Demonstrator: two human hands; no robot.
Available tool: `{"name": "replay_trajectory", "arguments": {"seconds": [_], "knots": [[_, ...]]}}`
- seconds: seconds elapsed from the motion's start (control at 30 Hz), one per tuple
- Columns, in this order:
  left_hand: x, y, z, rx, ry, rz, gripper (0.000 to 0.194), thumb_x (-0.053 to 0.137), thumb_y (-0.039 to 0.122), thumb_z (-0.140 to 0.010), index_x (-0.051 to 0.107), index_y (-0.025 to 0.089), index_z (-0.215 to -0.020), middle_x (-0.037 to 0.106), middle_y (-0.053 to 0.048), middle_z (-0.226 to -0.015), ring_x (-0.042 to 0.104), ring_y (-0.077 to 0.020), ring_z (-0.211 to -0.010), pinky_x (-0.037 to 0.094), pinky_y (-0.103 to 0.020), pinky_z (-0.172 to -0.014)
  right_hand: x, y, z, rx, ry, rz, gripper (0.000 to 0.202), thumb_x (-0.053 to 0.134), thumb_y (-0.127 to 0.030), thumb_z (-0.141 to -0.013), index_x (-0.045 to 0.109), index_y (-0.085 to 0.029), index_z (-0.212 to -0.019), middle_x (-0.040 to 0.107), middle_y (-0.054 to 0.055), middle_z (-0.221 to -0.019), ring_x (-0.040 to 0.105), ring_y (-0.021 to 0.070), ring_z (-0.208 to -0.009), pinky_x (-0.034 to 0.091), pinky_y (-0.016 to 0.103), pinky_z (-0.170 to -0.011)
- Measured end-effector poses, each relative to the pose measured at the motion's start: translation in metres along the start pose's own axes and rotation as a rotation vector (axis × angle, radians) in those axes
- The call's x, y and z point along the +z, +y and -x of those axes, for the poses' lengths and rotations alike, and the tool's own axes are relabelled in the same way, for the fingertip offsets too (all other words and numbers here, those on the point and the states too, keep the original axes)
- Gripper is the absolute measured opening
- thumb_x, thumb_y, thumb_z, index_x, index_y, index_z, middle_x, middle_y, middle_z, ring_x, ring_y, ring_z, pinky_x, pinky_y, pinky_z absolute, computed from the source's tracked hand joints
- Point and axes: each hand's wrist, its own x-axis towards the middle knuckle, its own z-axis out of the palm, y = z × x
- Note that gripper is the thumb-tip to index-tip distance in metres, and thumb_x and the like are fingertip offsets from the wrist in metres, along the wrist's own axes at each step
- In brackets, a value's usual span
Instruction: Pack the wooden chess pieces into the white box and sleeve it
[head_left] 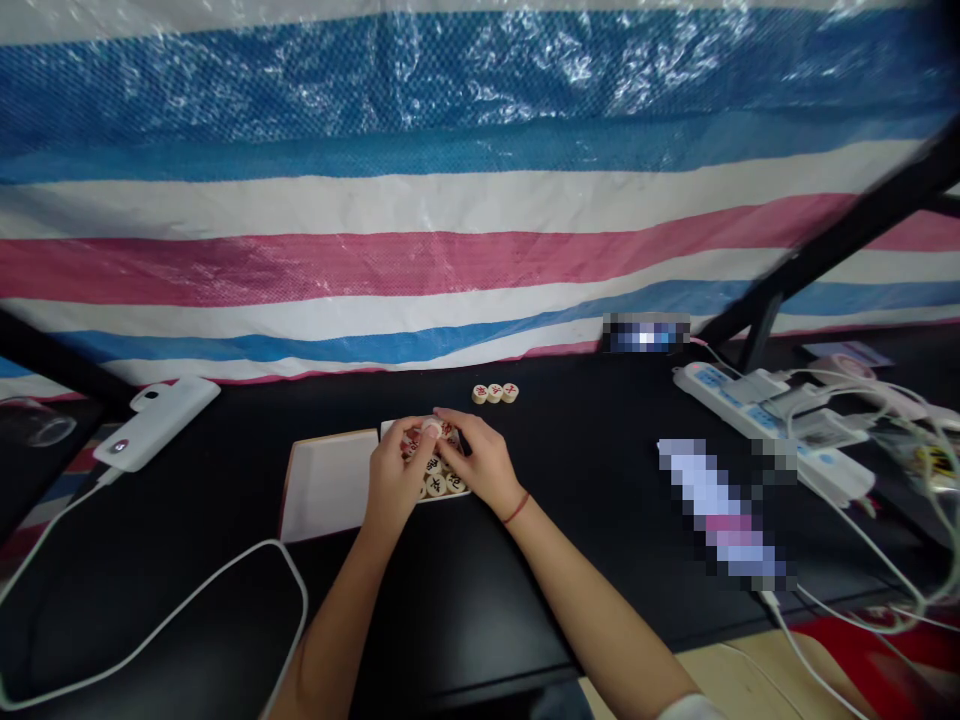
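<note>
A shallow white box [442,498] of round xiangqi pieces [436,486] with black and red characters lies at the middle of the black table. Over its far part my left hand [397,465] and my right hand [484,460] meet, their thumbs and fingertips closed together around a pale xiangqi piece, mostly covered by the fingers. A thin red cord circles my right wrist. Beyond my hands, three xiangqi pieces with red characters [495,393] stand side by side in a row. The open box lid [330,487] rests left of the box, its pale inside facing up.
A white power bank [157,422] with a white cable [187,606] is at the left. On the right are a blurred-out phone-like device [721,515], a power strip [772,430] and tangled cables. A striped plastic sheet [450,200] hangs behind the table, between black slanted bars.
</note>
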Motion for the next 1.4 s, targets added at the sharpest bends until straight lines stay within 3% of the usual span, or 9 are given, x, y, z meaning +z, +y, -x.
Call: {"name": "replay_trajectory", "arguments": {"seconds": [0.23, 0.33, 0.47, 0.73, 0.83, 0.97, 1.17, 1.3, 1.4], "knots": [[0.001, -0.01, 0.0, 0.138, 0.171, 0.137, 0.021, 0.056, 0.036, -0.092, 0.062, 0.019, -0.103, 0.069, -0.008, -0.107, 0.068, -0.0185, -0.099, 0.058, -0.033, -0.085, -0.039, 0.035, -0.011, 0.209, 0.441, 0.147, 0.022, 0.059, -0.035, -0.087, 0.067, -0.021, -0.101, 0.064, 0.011, -0.108, 0.065, 0.0205, -0.089, 0.058, 0.037, -0.079], [-0.001, -0.009, -0.001, 0.223, 0.21, 0.086, 0.017, 0.056, 0.031, -0.092, 0.064, 0.02, -0.102, 0.066, -0.009, -0.109, 0.065, -0.0177, -0.102, 0.057, -0.033, -0.086, -0.059, 0.059, -0.01, 0.363, 0.524, 0.226, 0.032, 0.06, -0.04, -0.083, 0.065, -0.018, -0.106, 0.066, 0.012, -0.105, 0.065, 0.0198, -0.08, 0.057, 0.036, -0.073], [-0.001, -0.008, -0.002, 0.267, 0.207, 0.043, 0.02, 0.057, 0.026, -0.091, 0.063, 0.021, -0.109, 0.065, -0.008, -0.109, 0.064, -0.0173, -0.101, 0.057, -0.03, -0.083, -0.069, 0.083, -0.004, 0.503, 0.474, 0.232, 0.039, 0.059, -0.04, -0.08, 0.06, -0.016, -0.111, 0.069, 0.014, -0.105, 0.068, 0.0213, -0.077, 0.056, 0.037, -0.073], [-0.004, -0.001, 0.001, 0.329, 0.153, -0.146, 0.024, 0.06, 0.034, -0.089, 0.061, 0.022, -0.11, 0.068, -0.006, -0.1, 0.067, -0.0178, -0.089, 0.056, -0.032, -0.083, -0.06, 0.103, 0.003, 0.481, 0.255, 0.372, 0.036, 0.053, -0.031, -0.081, 0.058, -0.018, -0.114, 0.071, 0.013, -0.107, 0.068, 0.0287, -0.097, 0.051, 0.046, -0.088], [-0.004, 0.001, 0.001, 0.371, 0.154, -0.196, 0.022, 0.059, 0.034, -0.09, 0.061, 0.022, -0.108, 0.068, -0.006, -0.095, 0.067, -0.0167, -0.084, 0.055, -0.03, -0.078, -0.058, 0.095, -0.001, 0.472, 0.284, 0.426, 0.039, 0.053, -0.028, -0.08, 0.057, -0.015, -0.116, 0.069, 0.016, -0.109, 0.065, 0.0308, -0.1, 0.049, 0.049, -0.089], [0.0, -0.003, 0.002, 0.415, 0.163, -0.261, 0.019, 0.061, 0.03, -0.089, 0.06, 0.02, -0.105, 0.067, -0.005, -0.091, 0.065, -0.0156, -0.078, 0.054, -0.028, -0.075, -0.044, 0.051, -0.009, 0.313, 0.365, 0.296, 0.025, 0.052, -0.031, -0.085, 0.062, -0.018, -0.104, 0.069, 0.012, -0.102, 0.063, 0.0267, -0.098, 0.048, 0.045, -0.09], [0.005, -0.007, 0.007, 0.447, 0.097, -0.294, 0.016, 0.059, 0.016, -0.087, 0.058, 0.021, -0.102, 0.066, -0.004, -0.091, 0.064, -0.0176, -0.084, 0.054, -0.03, -0.077, -0.011, -0.016, -0.005, 0.105, -0.025, -0.122, 0.019, 0.066, -0.033, -0.08, 0.065, -0.021, -0.096, 0.07, 0.004, -0.089, 0.065, 0.0181, -0.081, 0.052, 0.029, -0.074], [0.005, -0.006, 0.007, 0.46, 0.085, -0.32, 0.018, 0.057, 0.016, -0.088, 0.058, 0.021, -0.106, 0.066, -0.005, -0.091, 0.063, -0.0186, -0.083, 0.053, -0.031, -0.077, -0.008, -0.017, -0.004, 0.145, -0.033, -0.15, 0.018, 0.065, -0.031, -0.082, 0.067, -0.021, -0.097, 0.071, 0.003, -0.088, 0.065, 0.0161, -0.076, 0.053, 0.029, -0.074], [0.006, -0.006, 0.007, 0.46, 0.087, -0.35, 0.027, 0.061, 0.025, -0.089, 0.056, 0.021, -0.115, 0.066, -0.005, -0.091, 0.063, -0.0195, -0.085, 0.053, -0.033, -0.08, -0.019, 0.002, -0.008, 0.176, 0.101, -0.083, 0.022, 0.061, -0.033, -0.086, 0.067, -0.021, -0.103, 0.07, 0.005, -0.094, 0.064, 0.0168, -0.079, 0.053, 0.031, -0.075]]}}
